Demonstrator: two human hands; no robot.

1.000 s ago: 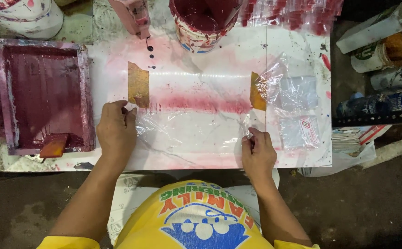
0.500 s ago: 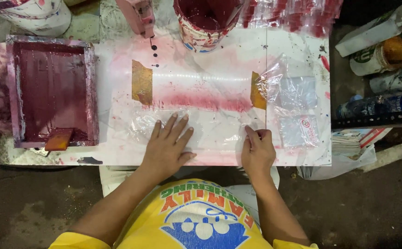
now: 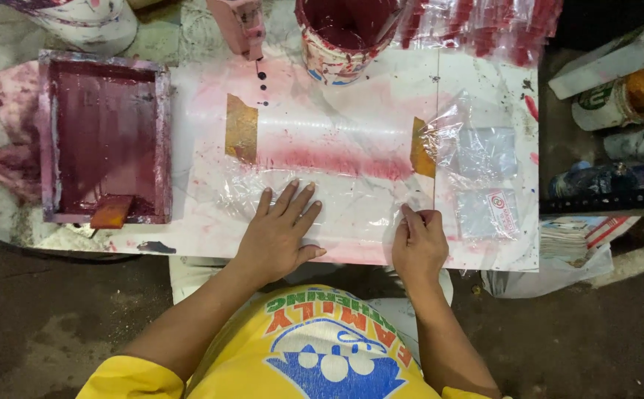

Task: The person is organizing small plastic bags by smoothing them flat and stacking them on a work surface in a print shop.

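Observation:
A clear plastic bag (image 3: 351,203) lies flat on a white, red-stained work board (image 3: 485,89), between two brown tape strips (image 3: 241,129). My left hand (image 3: 281,233) rests palm down on the bag's lower middle, fingers spread. At the bag's lower right corner, my right hand (image 3: 417,240) pinches the plastic edge with curled fingers.
A red-stained printing frame (image 3: 104,137) with a small squeegee (image 3: 111,210) sits at the left. A paint bucket (image 3: 344,33) with red ink stands at the top. Clear bags (image 3: 488,174) lie at the right, more printed bags (image 3: 485,22) above. Cans (image 3: 618,100) crowd the right shelf.
My left hand slid right from the bag's left edge to its middle and flattened out with spread fingers. My right hand stayed at the right corner.

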